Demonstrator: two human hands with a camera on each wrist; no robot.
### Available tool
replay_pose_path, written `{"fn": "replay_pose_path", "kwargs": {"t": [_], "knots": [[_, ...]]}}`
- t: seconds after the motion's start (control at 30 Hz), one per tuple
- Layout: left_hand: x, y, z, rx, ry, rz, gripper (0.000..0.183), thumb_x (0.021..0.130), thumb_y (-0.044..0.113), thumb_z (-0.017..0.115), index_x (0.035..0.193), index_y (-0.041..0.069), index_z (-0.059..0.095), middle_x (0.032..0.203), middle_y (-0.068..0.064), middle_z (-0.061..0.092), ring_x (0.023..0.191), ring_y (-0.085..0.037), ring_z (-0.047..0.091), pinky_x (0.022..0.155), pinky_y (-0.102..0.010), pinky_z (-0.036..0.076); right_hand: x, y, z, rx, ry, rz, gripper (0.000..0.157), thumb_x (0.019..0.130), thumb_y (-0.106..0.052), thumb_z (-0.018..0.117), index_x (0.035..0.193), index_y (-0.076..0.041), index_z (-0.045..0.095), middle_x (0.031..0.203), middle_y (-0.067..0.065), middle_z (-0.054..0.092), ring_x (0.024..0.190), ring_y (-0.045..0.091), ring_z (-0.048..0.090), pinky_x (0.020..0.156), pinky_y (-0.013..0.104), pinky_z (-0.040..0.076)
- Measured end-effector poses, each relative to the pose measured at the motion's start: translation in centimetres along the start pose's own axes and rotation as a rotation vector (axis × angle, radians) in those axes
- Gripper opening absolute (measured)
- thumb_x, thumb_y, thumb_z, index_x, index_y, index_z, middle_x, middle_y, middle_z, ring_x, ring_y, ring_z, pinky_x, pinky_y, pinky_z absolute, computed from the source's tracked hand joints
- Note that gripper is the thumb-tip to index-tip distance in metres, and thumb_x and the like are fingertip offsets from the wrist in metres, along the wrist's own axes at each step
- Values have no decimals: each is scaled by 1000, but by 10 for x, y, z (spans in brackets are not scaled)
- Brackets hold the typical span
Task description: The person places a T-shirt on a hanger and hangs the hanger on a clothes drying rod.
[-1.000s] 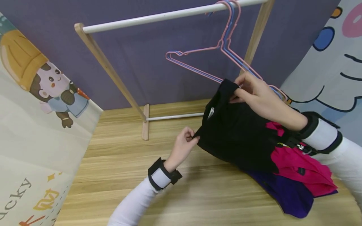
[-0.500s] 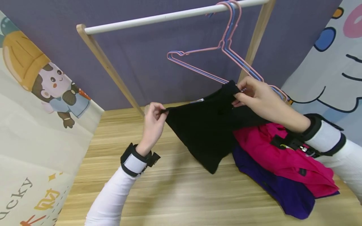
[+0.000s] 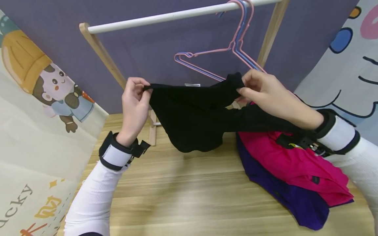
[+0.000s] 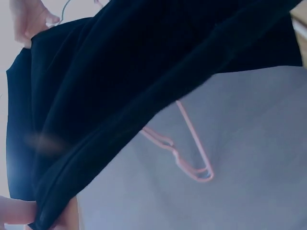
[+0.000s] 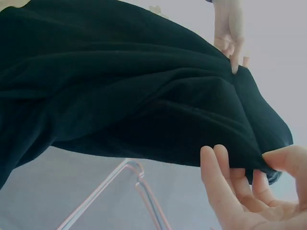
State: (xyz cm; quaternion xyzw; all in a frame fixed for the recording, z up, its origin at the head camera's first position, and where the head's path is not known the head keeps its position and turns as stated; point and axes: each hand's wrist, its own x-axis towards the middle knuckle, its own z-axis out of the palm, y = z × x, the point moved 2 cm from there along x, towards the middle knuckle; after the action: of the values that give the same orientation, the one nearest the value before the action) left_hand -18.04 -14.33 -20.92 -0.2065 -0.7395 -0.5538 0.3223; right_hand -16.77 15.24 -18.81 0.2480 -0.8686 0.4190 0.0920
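A pair of black pants [image 3: 189, 114] is stretched by its waistband between my two hands, above the floor. My left hand [image 3: 134, 105] pinches the left end of the waistband. At the other end, my right hand [image 3: 267, 93] pinches the band between thumb and fingers, as the right wrist view also shows. A small white label [image 3: 192, 85] shows at the middle of the waistband. One part of the black cloth hangs down, and another trails right beneath my right forearm. Behind the cloth hang pink hangers [image 3: 212, 50] and a blue hanger [image 3: 243, 19], partly hidden.
The white rail [image 3: 165, 20] of a wooden rack carries the hangers. At the right, a bright pink garment [image 3: 295, 164] lies on a dark purple garment [image 3: 283, 196] on the wood-look floor [image 3: 183, 193]. Printed panels flank the rack.
My left hand has moved left and up, drawing the waistband out wide and nearly level. The right hand stays almost in place, still pinching the pants. More of the pink and purple garments shows.
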Motion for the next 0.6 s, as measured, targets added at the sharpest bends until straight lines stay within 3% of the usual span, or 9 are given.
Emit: {"fn": "replay_pose_path", "kwargs": {"t": [0.2, 0.37, 0.47, 0.6], "knots": [[14, 17, -20, 26, 52, 42, 11, 86, -4, 43, 90, 4, 51, 69, -6, 48, 46, -12, 25, 51, -24, 25, 7, -12, 6, 64, -43, -43, 8, 88, -8, 48, 89, -1, 45, 80, 7, 61, 71, 11, 62, 58, 17, 41], [27, 30, -35, 44, 93, 53, 12, 86, -4, 44, 90, 3, 53, 64, -6, 46, 47, -13, 29, 52, -23, 24, 11, -22, 9, 104, -72, -81, 8, 89, -9, 47, 90, -2, 44, 79, 8, 59, 74, 13, 61, 57, 18, 40], [34, 38, -43, 61, 91, 128, 13, 86, -3, 44, 89, 4, 54, 66, -7, 49, 52, -16, 39, 53, -23, 27, 15, -29, 10, 110, -71, -99, 8, 89, -9, 47, 90, -2, 44, 78, 11, 58, 74, 13, 61, 60, 16, 42], [41, 51, -51, 50, 128, 201, 11, 86, -2, 45, 86, 3, 56, 68, -7, 50, 55, -18, 42, 55, -22, 28, 18, -40, 10, 97, -55, -111, 11, 89, -12, 48, 90, -2, 44, 77, 13, 58, 73, 14, 60, 67, 17, 43]]}}
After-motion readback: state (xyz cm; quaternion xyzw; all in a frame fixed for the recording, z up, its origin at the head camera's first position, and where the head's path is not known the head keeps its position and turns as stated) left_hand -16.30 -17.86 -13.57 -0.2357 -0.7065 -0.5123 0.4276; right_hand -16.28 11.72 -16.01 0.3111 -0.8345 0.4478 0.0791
